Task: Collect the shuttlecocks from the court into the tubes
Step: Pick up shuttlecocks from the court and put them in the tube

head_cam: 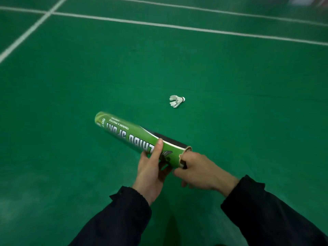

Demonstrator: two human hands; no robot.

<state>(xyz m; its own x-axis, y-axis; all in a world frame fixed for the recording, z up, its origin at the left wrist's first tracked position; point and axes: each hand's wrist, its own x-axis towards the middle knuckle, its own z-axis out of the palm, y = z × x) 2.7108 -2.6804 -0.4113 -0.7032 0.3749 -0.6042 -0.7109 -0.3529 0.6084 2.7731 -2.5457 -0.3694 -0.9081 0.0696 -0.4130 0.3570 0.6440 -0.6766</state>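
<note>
One shuttlecock (177,101) lies beyond the tube (134,137).

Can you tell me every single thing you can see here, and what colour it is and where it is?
shuttlecock: one, white, lying on its side on the floor beyond the tube
tube: one, green with white letters, held above the floor, tilted
floor: one, green, all around
lines: several, white, painted across the far floor
left hand: one, grips the tube near its open end
right hand: one, fingers at the tube's open end
sleeves: two, dark, at the bottom
</note>
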